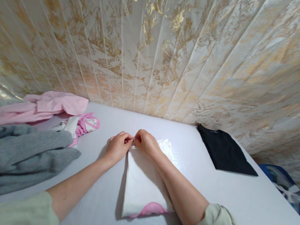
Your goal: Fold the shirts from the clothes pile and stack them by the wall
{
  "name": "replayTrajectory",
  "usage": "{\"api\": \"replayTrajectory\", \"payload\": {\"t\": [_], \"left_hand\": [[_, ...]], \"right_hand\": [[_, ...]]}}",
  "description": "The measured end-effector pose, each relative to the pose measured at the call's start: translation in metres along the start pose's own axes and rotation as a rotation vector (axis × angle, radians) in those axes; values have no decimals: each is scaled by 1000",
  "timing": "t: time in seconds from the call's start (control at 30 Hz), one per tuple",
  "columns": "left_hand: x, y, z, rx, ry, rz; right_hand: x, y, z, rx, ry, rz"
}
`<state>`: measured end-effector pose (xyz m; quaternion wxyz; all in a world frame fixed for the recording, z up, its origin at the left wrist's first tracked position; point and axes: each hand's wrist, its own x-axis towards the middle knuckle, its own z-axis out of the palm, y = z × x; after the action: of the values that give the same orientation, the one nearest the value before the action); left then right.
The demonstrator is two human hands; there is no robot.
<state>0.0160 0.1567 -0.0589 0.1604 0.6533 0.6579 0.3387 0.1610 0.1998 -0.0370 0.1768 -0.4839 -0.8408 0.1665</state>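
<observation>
A white folded garment with a pink patch at its near edge lies on the white table in front of me. At its far left corner my left hand is closed, thumb and fingers pinched together on the cloth's edge. Right beside it, my right hand pinches the same corner, its forearm crossing over the garment. The fingertips of both hands almost meet. A small bit of white fabric shows between them; part of the far edge is hidden under my right hand.
To the left, a grey garment lies in a heap before a pink garment and a pink-and-white patterned cloth. A folded black shirt lies at the right. Beyond the table's right edge is a blue mesh item. A gold-patterned curtain hangs behind.
</observation>
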Motion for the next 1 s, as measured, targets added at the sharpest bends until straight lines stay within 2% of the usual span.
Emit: {"api": "replayTrajectory", "payload": {"t": [0.27, 0.53, 0.73, 1.0], "left_hand": [[0, -4, 3, 3, 11, 28], [1, -3, 4, 11, 34, 25], [0, 1, 1, -6, 24, 17], [-1, 2, 1, 21, 26, 44]], "right_hand": [[-1, -1, -1, 22, 19, 22], [-1, 4, -2, 41, 110, 61], [-4, 4, -6, 203, 45, 7], [-4, -3, -4, -14, 43, 10]]}}
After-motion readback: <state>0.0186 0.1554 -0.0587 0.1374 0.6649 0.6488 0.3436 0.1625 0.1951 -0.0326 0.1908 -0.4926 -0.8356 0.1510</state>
